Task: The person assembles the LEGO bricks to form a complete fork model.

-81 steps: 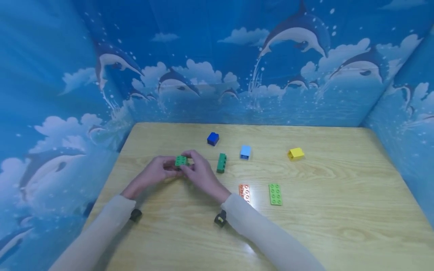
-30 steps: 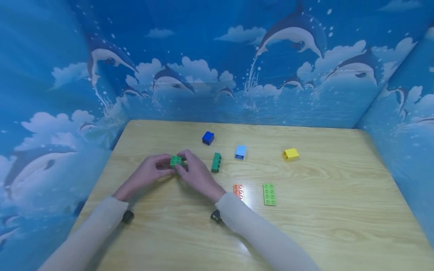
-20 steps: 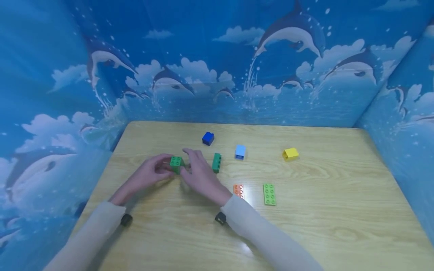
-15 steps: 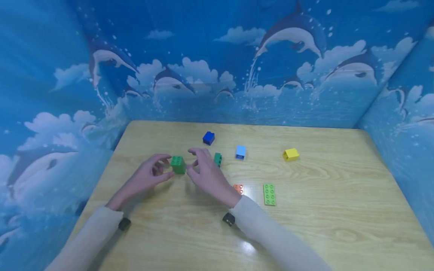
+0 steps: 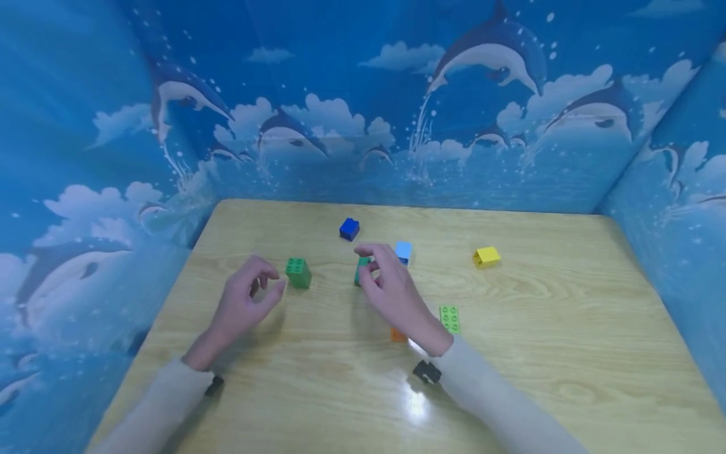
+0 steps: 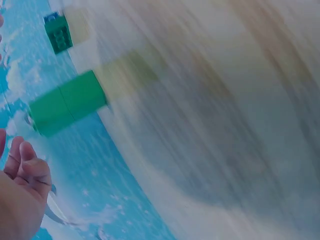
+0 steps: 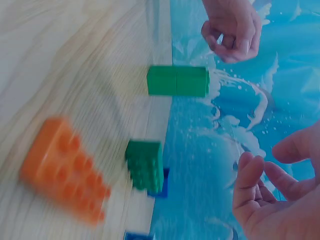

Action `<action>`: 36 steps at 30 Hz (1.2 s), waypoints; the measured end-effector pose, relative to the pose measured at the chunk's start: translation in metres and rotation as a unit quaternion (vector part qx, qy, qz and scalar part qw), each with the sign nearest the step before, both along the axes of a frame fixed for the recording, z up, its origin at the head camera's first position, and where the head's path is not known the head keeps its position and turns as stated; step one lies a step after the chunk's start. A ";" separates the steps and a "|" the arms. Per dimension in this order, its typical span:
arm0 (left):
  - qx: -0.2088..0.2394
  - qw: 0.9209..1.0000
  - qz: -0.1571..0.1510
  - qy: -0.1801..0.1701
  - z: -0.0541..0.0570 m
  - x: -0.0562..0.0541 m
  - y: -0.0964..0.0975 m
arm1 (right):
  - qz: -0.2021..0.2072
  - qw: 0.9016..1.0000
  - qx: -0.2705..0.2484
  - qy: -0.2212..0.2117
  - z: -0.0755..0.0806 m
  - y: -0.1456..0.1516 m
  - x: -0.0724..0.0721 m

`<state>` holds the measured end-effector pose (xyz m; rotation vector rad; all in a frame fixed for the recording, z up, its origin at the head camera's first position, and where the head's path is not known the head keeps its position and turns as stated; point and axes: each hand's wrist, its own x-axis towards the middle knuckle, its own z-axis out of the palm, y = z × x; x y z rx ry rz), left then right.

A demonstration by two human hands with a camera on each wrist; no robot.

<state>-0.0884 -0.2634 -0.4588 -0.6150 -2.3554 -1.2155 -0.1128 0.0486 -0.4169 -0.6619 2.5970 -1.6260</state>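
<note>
A stack of two green building bricks (image 5: 298,273) stands upright on the table, studs up; the seam between them shows in the left wrist view. Just left of it hovers my left hand (image 5: 246,299), fingers loosely bent and holding nothing. My right hand (image 5: 392,284) is raised above the table, thumb and fingers apart, with nothing between them. In the head view it overlaps a darker green brick (image 5: 360,275), which lies on its side. In the right wrist view this green brick (image 7: 144,165) and an orange brick (image 7: 65,172) lie apart from the fingers.
Farther back lie a dark blue brick (image 5: 349,229) and a light blue brick (image 5: 404,251), partly behind my right hand. A yellow brick (image 5: 486,256) lies to the right. A light green brick (image 5: 449,319) sits beyond my right wrist. Dolphin-printed curtains (image 5: 363,126) surround the wooden table (image 5: 567,328).
Both hands held the green bricks earlier; they have let go, leaving the stack upright. The left hand has drawn slightly left, the right hand has moved right, over the darker green brick.
</note>
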 end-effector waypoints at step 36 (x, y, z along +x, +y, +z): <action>-0.239 0.943 -0.171 -0.159 -0.014 0.019 0.136 | -0.100 0.954 0.255 -0.118 -0.033 0.142 0.054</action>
